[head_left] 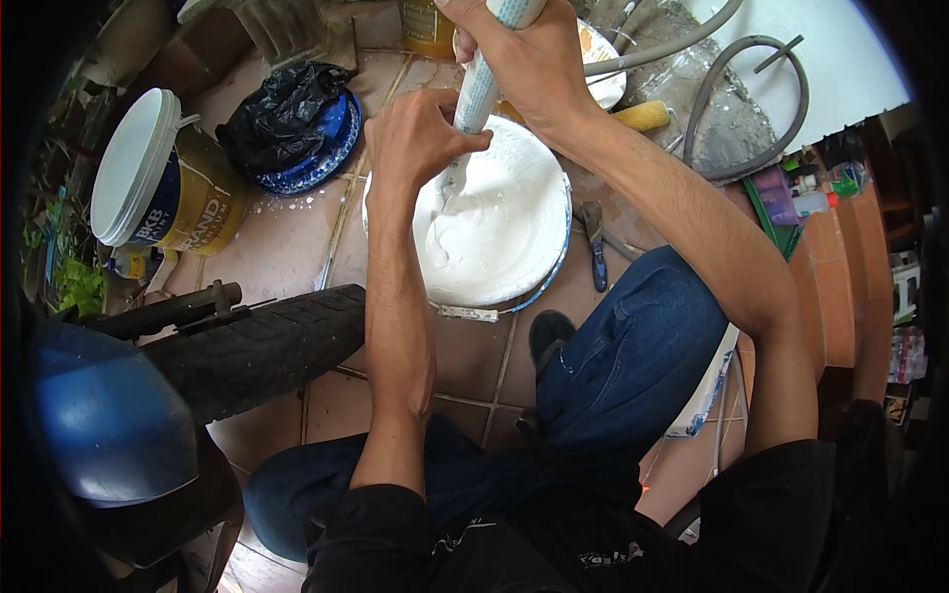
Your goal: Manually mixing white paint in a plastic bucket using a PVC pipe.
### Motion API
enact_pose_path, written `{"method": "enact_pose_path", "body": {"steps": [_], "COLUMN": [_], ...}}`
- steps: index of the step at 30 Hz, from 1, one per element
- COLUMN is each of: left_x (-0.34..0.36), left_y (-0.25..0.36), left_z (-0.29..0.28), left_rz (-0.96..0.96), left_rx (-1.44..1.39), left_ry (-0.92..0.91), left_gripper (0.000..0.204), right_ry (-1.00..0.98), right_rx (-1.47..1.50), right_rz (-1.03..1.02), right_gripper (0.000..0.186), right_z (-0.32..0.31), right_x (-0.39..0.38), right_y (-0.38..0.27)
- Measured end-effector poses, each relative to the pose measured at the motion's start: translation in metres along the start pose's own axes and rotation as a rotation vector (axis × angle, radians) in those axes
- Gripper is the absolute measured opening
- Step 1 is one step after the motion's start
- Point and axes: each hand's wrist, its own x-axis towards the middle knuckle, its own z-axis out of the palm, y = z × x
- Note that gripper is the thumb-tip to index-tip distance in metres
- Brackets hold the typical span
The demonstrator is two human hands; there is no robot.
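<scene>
A round bucket [567,212] stands on the tiles in front of me, with thick white paint [499,232] inside. Into the paint dips a long white tube [478,97] with small greenish print, leaning with its top away to the right. My left hand [415,138] is closed around it low down, just above the bucket's left side. Higher up, my right hand [529,64] wraps the same tube. The tube's lower end is coated in paint, and its tip is hidden. Swirls and a lump mark the paint around it.
A scraper [595,245] lies right of the bucket. At left are a tipped yellow-and-blue bucket [203,203], a blue lid [341,133] under a black plastic bag [282,114], and a tyre [267,351]. A grey hose [803,99] coils at the upper right. My knee [643,326] is close by.
</scene>
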Motion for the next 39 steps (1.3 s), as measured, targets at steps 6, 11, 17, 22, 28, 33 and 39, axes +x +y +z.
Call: {"method": "enact_pose_path", "body": {"steps": [6,11,17,22,28,33,39], "left_x": [0.001,0.002,0.003,0.013,0.017,0.012,0.01], "left_y": [-0.006,-0.004,0.004,-0.013,-0.015,-0.021,-0.03], "left_z": [0.017,0.03,0.039,0.038,0.046,0.032,0.014], "left_rz": [0.074,0.169,0.117,0.309,0.383,0.384,0.267], "left_rx": [-0.023,0.017,-0.032,-0.182,-0.304,-0.26,-0.145], "left_ry": [0.264,0.465,0.415,0.311,0.068,-0.117,-0.331], "left_gripper": [0.042,0.043,0.046,0.043,0.039,0.047,0.051], "right_ry": [-0.033,-0.078,-0.07,-0.087,-0.124,-0.138,-0.11], "right_rx": [-0.076,-0.114,-0.174,-0.177,-0.259,-0.257,-0.173], "right_rz": [-0.158,-0.17,-0.24,-0.21,-0.181,-0.147,-0.101], "right_gripper": [0.037,0.036,0.033,0.03,0.031,0.035,0.037], "right_z": [-0.002,0.001,-0.001,0.007,0.002,0.001,0.007], "right_x": [-0.001,-0.007,-0.007,-0.008,0.001,0.002,0.001], "right_y": [-0.006,-0.015,-0.016,-0.016,0.003,0.015,0.019]}}
